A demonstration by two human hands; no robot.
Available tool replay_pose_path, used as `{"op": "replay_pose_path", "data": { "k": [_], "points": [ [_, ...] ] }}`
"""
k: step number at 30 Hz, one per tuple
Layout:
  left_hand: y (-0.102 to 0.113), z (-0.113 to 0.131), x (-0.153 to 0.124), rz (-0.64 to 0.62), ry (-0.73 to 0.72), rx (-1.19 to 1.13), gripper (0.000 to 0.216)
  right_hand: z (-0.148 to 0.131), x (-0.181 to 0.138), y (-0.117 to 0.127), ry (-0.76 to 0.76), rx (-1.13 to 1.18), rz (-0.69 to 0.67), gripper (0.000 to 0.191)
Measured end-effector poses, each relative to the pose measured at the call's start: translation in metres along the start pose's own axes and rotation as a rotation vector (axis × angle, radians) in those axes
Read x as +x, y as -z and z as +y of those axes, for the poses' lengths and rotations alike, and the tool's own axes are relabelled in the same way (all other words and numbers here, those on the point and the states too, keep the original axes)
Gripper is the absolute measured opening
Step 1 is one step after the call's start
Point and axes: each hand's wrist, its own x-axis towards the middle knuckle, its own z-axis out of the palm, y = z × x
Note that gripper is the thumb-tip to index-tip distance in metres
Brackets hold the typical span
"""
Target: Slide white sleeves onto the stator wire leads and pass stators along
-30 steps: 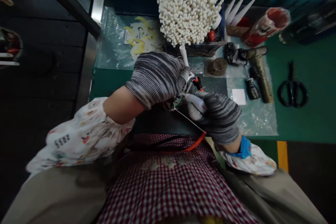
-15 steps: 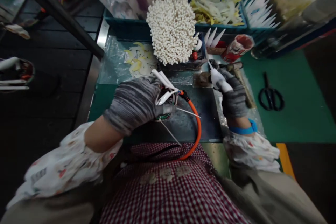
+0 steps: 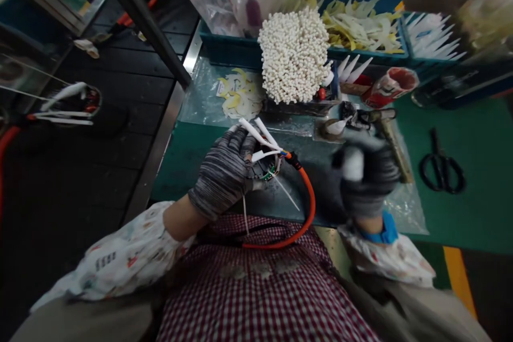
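My left hand (image 3: 224,171), in a grey striped glove, is closed around a round wired part with a green circuit board (image 3: 269,173). Several white-sleeved wires (image 3: 260,133) stick up from it, joined to an orange cable (image 3: 310,197) that curves down to the apron. Thin white ties (image 3: 286,192) hang off the part. Motion smears my right hand (image 3: 366,176), which is above the right side of the work surface. A pale shape shows at its thumb, and I cannot tell if it holds anything. Just beyond it, a white pointed piece (image 3: 335,126) rests on a small brown dish (image 3: 323,131).
A bundle of white sticks (image 3: 294,56) stands at the back, beside bins of yellowish sleeves (image 3: 364,24) and white cones (image 3: 433,37). Right of my hand lie a hammer (image 3: 395,144) and black scissors (image 3: 441,168). A red can (image 3: 390,88) stands behind. Another wired part (image 3: 90,100) is at far left.
The view has shifted, so the scene sits further right. My right hand has drawn back from the dish; the white pointed piece it held now lies there. My left hand keeps its hold.
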Motion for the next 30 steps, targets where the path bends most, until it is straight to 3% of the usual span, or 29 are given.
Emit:
{"op": "replay_pose_path", "data": {
  "k": [3, 5, 8, 10, 15, 22, 28, 29, 30],
  "points": [
    [-0.003, 0.000, -0.005, 0.041, -0.017, -0.018, 0.080, -0.047, -0.023, 0.000, 0.047, -0.128, -0.424, 0.035],
    [-0.008, 0.002, -0.011, 0.085, -0.022, -0.039, 0.076, -0.062, -0.031, -0.009, 0.024, -0.298, -0.636, 0.037],
    [-0.014, 0.006, -0.019, 0.144, -0.016, -0.085, 0.073, -0.063, -0.039, -0.022, -0.014, -0.393, -0.743, 0.036],
    [-0.017, 0.010, -0.022, 0.176, 0.007, -0.115, 0.070, -0.055, -0.046, -0.027, 0.003, -0.285, -0.705, 0.036],
    [-0.019, 0.020, -0.022, 0.191, 0.033, -0.147, 0.065, -0.039, -0.068, -0.040, -0.018, 0.130, -0.413, 0.035],
    [-0.023, 0.025, -0.020, 0.129, 0.111, -0.131, 0.071, -0.036, -0.074, -0.062, -0.048, 0.236, -0.249, 0.033],
    [-0.016, 0.013, -0.001, -0.105, 0.083, -0.081, 0.079, -0.018, -0.075, -0.039, -0.018, 0.309, -0.271, 0.024],
    [-0.015, 0.008, 0.003, -0.091, 0.083, -0.084, 0.076, -0.014, -0.073, -0.035, -0.041, 0.304, -0.237, 0.022],
    [-0.014, 0.003, 0.006, -0.049, 0.097, -0.090, 0.067, -0.011, -0.072, -0.031, -0.107, 0.278, -0.069, 0.021]
  ]
}}
